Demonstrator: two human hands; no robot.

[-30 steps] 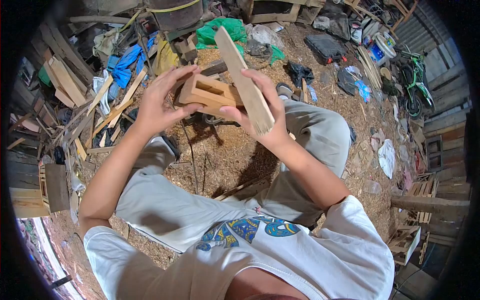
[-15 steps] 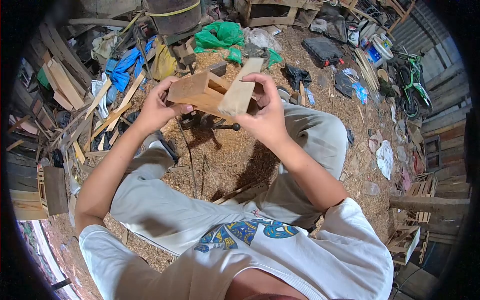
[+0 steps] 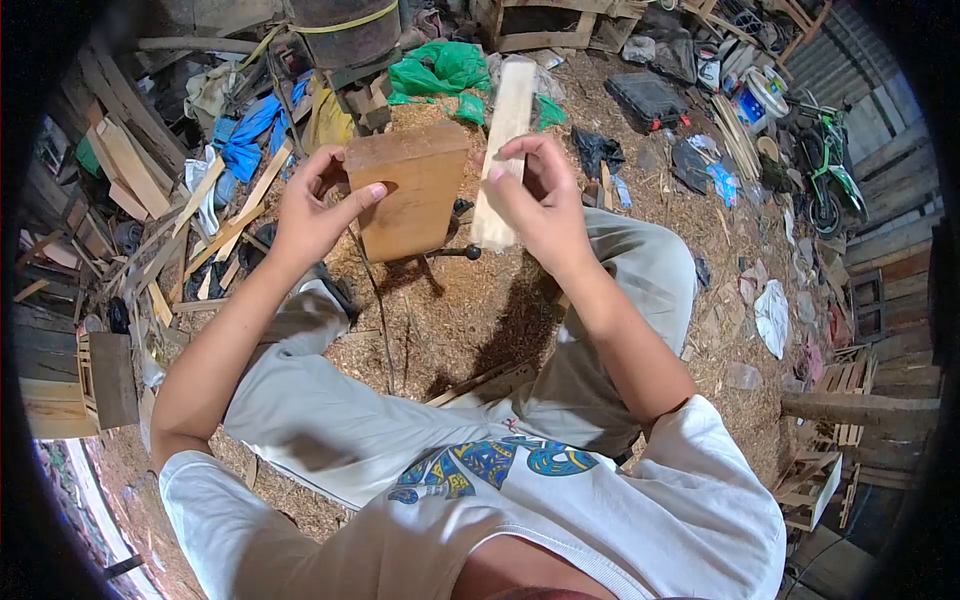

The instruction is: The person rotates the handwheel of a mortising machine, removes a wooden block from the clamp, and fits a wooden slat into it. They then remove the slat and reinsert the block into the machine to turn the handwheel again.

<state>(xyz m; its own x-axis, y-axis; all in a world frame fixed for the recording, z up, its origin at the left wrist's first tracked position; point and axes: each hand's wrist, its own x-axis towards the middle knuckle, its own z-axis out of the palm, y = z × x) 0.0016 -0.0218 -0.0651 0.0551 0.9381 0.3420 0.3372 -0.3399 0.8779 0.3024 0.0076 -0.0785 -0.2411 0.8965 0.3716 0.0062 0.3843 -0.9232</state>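
We have pulled the slat (image 3: pixel 503 140) out of the wooden block (image 3: pixel 405 190): our right hand (image 3: pixel 540 205) pinches it beside the block, which our left hand (image 3: pixel 310 215) clasps.

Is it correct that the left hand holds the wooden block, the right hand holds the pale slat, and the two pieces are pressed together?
Not quite. The head view shows the wooden block in the left hand and the pale slat in the right hand, but the pieces are apart.

I note: wooden block (image 3: pixel 405 200) left, in left hand (image 3: pixel 310 215) | slat (image 3: pixel 502 140) just right, in right hand (image 3: pixel 540 205) | sawdust floor (image 3: pixel 450 310) below both
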